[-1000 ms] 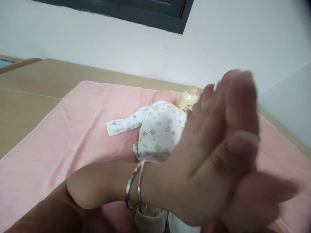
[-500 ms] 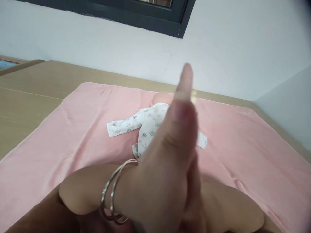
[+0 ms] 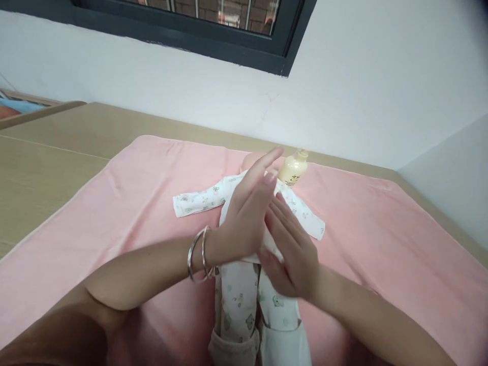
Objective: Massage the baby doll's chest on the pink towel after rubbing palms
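Note:
My left hand [image 3: 246, 218], with two silver bangles [image 3: 197, 256] at its wrist, has its fingers stretched out and presses against my right hand [image 3: 295, 249]. The right hand's fingers are extended too, and nothing shows between the palms. Both hands are above a doll in a white patterned top [image 3: 198, 201] and patterned trousers [image 3: 239, 300]. Its head [image 3: 251, 160] is partly hidden behind my left hand. A pale yellow bottle [image 3: 293, 168] lies tilted beside the doll's head, at its right.
Under the doll is a pink cloth [image 3: 152, 178] spread over a wooden surface [image 3: 49, 168]. A white wall [image 3: 343, 91] with a dark window frame [image 3: 229, 46] rises behind. Something blue [image 3: 23, 105] shows at the far left.
Both hands have moved lower and farther from the camera, with the left turned so its palm meets the right. The bottle and the doll's trousers have come into view.

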Demonstrator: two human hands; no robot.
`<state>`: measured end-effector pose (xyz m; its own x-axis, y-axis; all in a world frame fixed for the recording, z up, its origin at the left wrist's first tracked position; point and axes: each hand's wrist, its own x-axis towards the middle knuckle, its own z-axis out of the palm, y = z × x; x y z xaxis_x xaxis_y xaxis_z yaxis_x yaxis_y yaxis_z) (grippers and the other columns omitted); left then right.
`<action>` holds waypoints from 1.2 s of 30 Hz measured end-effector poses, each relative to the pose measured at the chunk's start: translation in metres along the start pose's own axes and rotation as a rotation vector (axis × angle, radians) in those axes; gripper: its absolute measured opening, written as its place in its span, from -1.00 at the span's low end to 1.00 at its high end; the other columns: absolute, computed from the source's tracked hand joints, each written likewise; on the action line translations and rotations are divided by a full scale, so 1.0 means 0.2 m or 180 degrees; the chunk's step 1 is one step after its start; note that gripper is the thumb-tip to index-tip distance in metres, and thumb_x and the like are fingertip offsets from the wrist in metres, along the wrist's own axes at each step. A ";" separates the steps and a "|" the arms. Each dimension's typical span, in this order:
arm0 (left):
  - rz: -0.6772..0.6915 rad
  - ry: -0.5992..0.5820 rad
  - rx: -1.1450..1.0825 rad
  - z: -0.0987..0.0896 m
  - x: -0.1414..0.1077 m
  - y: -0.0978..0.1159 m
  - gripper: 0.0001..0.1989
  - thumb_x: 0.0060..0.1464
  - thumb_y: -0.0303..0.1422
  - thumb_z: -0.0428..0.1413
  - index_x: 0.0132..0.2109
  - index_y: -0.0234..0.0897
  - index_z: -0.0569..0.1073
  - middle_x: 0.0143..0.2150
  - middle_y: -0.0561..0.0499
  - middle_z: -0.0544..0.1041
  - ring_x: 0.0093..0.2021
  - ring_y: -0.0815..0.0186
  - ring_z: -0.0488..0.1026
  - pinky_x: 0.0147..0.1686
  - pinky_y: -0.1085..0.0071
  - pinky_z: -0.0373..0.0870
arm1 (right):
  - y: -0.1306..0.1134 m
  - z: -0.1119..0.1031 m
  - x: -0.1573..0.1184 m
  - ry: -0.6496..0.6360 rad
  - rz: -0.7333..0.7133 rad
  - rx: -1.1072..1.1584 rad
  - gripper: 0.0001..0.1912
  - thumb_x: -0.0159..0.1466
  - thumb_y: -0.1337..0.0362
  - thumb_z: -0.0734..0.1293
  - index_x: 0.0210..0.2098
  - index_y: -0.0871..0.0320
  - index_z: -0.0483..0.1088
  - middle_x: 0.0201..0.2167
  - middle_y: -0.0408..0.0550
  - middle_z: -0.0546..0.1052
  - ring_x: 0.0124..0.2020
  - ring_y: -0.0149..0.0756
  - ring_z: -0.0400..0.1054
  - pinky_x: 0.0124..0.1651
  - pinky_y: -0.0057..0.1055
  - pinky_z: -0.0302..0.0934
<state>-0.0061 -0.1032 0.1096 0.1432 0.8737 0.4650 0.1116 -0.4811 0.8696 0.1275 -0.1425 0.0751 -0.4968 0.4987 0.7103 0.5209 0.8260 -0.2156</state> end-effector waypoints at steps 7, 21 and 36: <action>-0.0418 0.0391 0.0447 0.09 0.31 -0.48 -0.61 0.27 -0.39 -0.10 0.17 -0.32 0.41 0.32 -0.14 0.41 0.37 0.23 0.32 0.47 0.13 0.19 | 0.44 0.17 0.10 0.0072 0.1733 0.0115 -0.41 0.32 0.36 0.11 0.33 0.13 0.30 0.36 -0.01 0.29 0.41 -0.11 0.13 0.44 0.10 0.10; -0.0045 0.0118 0.1290 0.07 0.22 -0.65 -0.60 0.14 -0.50 -0.09 0.06 -0.30 0.46 0.20 -0.15 0.49 0.27 0.18 0.37 0.38 0.08 0.30 | 0.59 0.25 -0.03 -0.0413 0.1421 0.0113 -0.51 0.39 0.29 0.10 0.23 0.15 0.40 0.35 0.07 0.31 0.43 -0.10 0.10 0.47 0.15 -0.01; -0.0175 0.0388 0.1068 0.06 0.21 -0.65 -0.70 0.26 -0.36 -0.11 0.00 -0.28 0.45 0.03 -0.11 0.52 0.07 0.24 0.45 0.17 0.23 0.40 | 0.46 0.22 -0.01 -0.0926 0.1099 -0.0175 -0.45 0.42 0.24 0.04 0.30 0.29 0.30 0.38 0.11 0.26 0.48 -0.06 -0.02 0.52 0.11 -0.15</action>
<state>-0.0036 -0.0046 0.0145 0.0119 0.8914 0.4531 0.4355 -0.4125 0.8001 0.1466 -0.0553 0.0247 -0.4579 0.8020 0.3835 0.7225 0.5871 -0.3651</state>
